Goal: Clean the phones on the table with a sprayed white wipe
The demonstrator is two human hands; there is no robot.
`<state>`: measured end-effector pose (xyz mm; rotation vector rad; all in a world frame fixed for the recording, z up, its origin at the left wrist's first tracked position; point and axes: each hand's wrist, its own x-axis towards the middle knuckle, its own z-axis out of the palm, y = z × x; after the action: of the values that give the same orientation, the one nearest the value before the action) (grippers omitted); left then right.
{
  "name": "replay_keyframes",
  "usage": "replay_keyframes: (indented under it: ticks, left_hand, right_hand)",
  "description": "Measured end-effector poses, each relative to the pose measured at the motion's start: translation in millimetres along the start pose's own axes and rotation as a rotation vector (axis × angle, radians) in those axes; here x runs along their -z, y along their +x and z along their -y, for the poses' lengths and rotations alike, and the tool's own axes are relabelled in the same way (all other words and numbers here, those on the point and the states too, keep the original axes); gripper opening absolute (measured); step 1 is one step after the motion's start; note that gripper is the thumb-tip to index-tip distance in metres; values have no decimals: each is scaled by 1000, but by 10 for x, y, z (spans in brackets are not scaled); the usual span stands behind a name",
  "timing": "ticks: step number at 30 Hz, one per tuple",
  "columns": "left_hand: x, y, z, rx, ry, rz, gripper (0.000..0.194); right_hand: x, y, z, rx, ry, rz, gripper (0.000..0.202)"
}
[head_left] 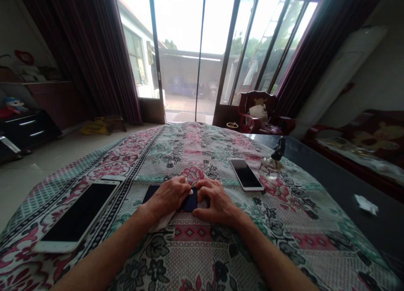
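A dark blue, flat phone-like slab [189, 202] lies across the patterned cloth in front of me. My left hand [172, 194] is closed over it, fingers bunched on a white tissue [162, 223] that hangs out below the palm; a small white bit also shows at the fingertips. At the slab's right end, my right hand [213, 200] grips the edge between thumb and curled fingers. Part of the slab is hidden beneath the left hand. To the right lies a white phone [246, 174] with a black screen. A clear bottle with a black spray top [273, 166] stands beside it.
A larger white-framed device with a dark screen [78, 215] lies at the left on the floral tablecloth [195, 257]. A crumpled tissue [366, 204] rests on the dark tabletop at the right. Beyond are a wooden chair [260, 110], curtains and glass doors.
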<state>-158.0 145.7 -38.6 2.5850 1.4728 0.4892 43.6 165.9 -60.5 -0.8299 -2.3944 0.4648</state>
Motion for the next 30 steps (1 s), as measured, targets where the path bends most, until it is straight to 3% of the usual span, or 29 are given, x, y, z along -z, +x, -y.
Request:
replay_keyframes:
  ticks: [6, 13, 17, 22, 27, 30]
  left_hand:
    - [226, -128, 68, -68, -51, 217, 26]
    - [393, -235, 194, 11, -145, 358, 18]
    - [298, -156, 211, 84, -32, 193, 21]
    - [70, -24, 75, 144, 121, 7, 28]
    - [59, -9, -30, 4, 109, 51, 27]
    - [113, -39, 67, 45, 84, 66, 27]
  right_hand:
    - [-1, -6, -17, 2, -1, 3, 30]
    - [6, -4, -16, -1, -5, 6, 30]
    - [17, 3, -1, -6, -8, 12, 29]
    - [6, 7, 7, -4, -15, 0, 29]
    - [1, 5, 7, -21, -22, 13, 28]
    - [6, 7, 7, -24, -17, 14, 28]
